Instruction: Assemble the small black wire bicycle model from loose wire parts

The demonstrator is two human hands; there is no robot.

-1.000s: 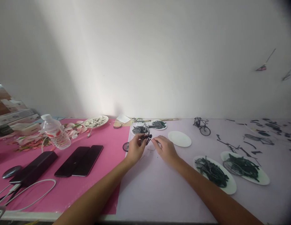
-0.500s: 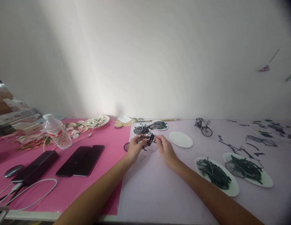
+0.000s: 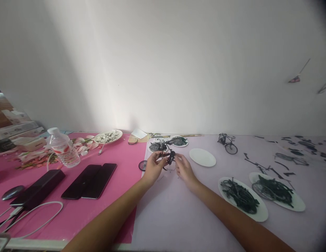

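My left hand [image 3: 153, 168] pinches a small black model bicycle [image 3: 171, 158], partly built, and keeps it above the table. At its right side my right hand [image 3: 186, 170] has its fingers curled, with the fingertips against the black part; my fingers hide the exact contact. Left of my left hand shows a small spoked wheel [image 3: 142, 165]; I cannot tell whether it is joined to the held model. Small thin pieces [image 3: 171, 170] lie below the hands. Just behind are a plate with wheels [image 3: 158, 146] and a plate with dark green parts [image 3: 180, 141].
An oval white plate [image 3: 202, 157] lies right of my hands. A finished-looking model bicycle [image 3: 228, 143] stands behind it. Two plates of green parts [image 3: 241, 196] and scattered black pieces [image 3: 275, 170] are at right. Phones [image 3: 99, 180], a power brick [image 3: 38, 188] and a water bottle [image 3: 64, 148] occupy the left.
The black part between my hands has turned to show a broader face and shifted slightly right. My right fingers have curled in more.
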